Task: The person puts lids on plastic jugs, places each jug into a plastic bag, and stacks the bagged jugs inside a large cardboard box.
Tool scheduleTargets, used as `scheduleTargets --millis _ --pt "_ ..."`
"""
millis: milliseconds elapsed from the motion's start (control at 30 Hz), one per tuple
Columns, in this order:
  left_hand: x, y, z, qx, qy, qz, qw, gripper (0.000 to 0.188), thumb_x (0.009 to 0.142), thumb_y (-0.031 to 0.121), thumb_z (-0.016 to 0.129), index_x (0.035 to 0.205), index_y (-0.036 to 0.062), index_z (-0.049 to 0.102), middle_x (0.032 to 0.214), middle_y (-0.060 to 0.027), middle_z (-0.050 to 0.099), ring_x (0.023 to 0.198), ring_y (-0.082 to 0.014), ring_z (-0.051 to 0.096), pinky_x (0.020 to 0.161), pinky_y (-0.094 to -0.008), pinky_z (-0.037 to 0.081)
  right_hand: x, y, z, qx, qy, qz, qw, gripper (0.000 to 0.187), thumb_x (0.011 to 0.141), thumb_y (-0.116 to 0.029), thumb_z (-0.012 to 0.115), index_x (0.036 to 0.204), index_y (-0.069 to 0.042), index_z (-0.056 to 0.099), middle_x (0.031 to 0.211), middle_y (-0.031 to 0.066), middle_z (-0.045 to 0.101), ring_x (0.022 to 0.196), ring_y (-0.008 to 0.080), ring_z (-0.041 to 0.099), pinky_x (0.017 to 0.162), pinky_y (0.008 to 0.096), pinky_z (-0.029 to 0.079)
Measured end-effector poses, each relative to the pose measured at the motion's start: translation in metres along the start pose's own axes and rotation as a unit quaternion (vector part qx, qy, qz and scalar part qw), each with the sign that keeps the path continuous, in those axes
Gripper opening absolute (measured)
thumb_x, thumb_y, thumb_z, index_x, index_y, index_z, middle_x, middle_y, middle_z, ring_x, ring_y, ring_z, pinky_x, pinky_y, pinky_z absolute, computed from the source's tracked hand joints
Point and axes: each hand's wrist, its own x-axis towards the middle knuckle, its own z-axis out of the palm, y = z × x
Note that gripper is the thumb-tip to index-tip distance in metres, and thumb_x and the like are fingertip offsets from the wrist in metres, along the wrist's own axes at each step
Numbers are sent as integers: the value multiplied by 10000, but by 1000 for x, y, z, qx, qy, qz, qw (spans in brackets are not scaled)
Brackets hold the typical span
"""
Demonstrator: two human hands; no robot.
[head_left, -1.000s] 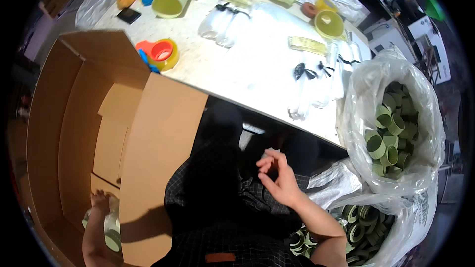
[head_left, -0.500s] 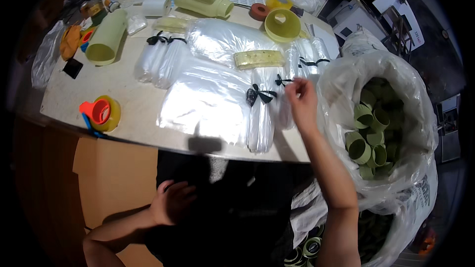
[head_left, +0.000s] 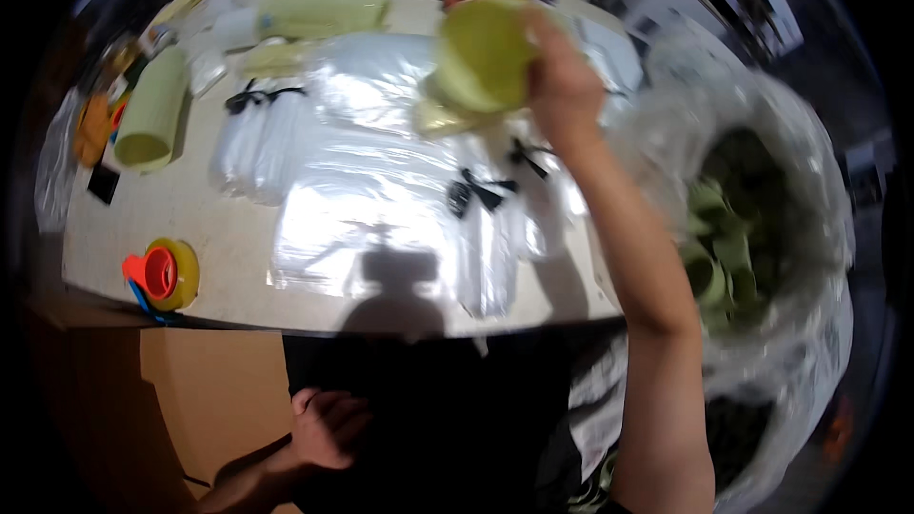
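One right grip (head_left: 568, 86) is newly pinching the green cup (head_left: 476, 67), apparently bringing it into work; left grip (head_left: 328, 426), closure unclear.

Looks down and forward from the person's head through a wide fisheye lens, bending straight edges toward a dark rim. Spans most of the pale, flat-topped table (head_left: 233, 266) at fairly close range, toward twelve o'clock. Catches the bare right hand (head_left: 566, 81) at one, the bare left hand (head_left: 328, 430) at seven, brown flat cardboard (head_left: 214, 400) at eight, and the translucent plastic sack (head_left: 824, 219) at three.
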Motion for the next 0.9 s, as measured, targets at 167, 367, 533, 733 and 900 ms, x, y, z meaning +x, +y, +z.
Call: scheduleTargets --millis 167,367,533,733,900 --pt "90 63 -11 40 204 -82 975 563 832 342 750 1241 1 568 1304 -142 614 1329 -377 463 1143 -636 213 -57 -162 -119 224 -182 -45 956 534 857 -182 608 1386 -154 544 1418 159 554 814 226 709 603 348 572" --pt "80 63 -3 17 211 -121 970 255 938 108 639 1142 -44 651 1069 -176 681 1011 -341 647 1074 -477 405 -138 -116 -246 195 -103 55 974 430 850 -123 692 1264 -47 606 1232 155 643 878 271 659 719 355 555" --pt "38 41 -23 -335 429 -300 783 292 1045 162 540 1234 -55 593 1174 -127 669 1067 -167 619 949 -322 473 -237 54 -290 -242 -6 380 893 820 774 -257 810 1371 98 372 1312 287 436 1251 448 405 1070 482 351" --pt "33 70 -49 -549 433 -263 664 405 1063 256 485 1339 -39 518 1281 -149 635 1151 -243 627 1005 -398 484 -281 107 -285 -160 61 511 842 855 758 -239 827 1440 2 372 1394 270 438 1243 425 474 1042 497 411" --pt "29 84 -27 -653 382 -327 567 385 1069 240 468 1315 -50 533 1266 -168 641 1147 -259 635 979 -399 522 -224 -9 -280 112 130 462 870 790 739 -148 811 1409 -5 418 1336 148 482 1199 253 507 957 386 470"
